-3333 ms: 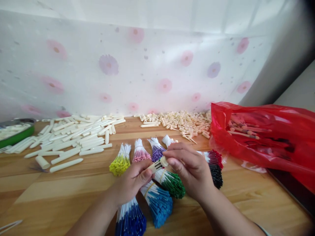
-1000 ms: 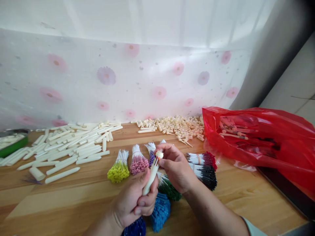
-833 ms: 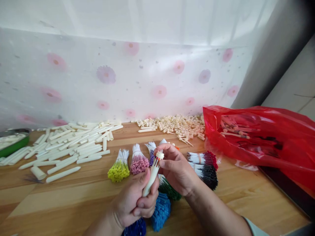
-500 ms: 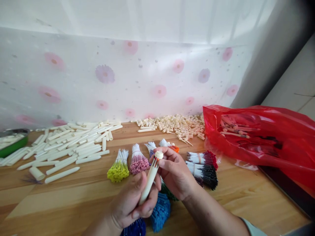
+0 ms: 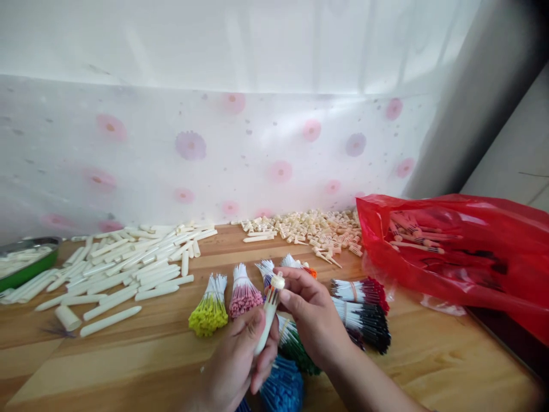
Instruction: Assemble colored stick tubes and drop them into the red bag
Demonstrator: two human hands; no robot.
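My left hand (image 5: 235, 357) is wrapped round the white barrel of a multicolour pen (image 5: 266, 326), held tilted above the wooden table. Small coloured sliders show in slots near its upper end. The thumb and fingers of my right hand (image 5: 315, 315) close on that upper end, where a cream top piece sticks out. Around the hands lie bundles of pen refills with white stems: yellow (image 5: 209, 309), pink (image 5: 245, 294), green (image 5: 295, 343), blue (image 5: 282, 386) and black (image 5: 364, 323). Purple and orange bundles are partly hidden behind my right hand.
White pen barrels (image 5: 141, 260) are heaped at the left beside a green-sided tray (image 5: 28, 276). Small cream slotted parts (image 5: 313, 229) form a pile at the back. A red plastic bag (image 5: 467, 257) with pen pieces inside stands right, over a dark flat object.
The view has tilted up slightly, so the table things sit lower in the picture. Both hands stay on the pen; the right fingers have shifted a little at its top.
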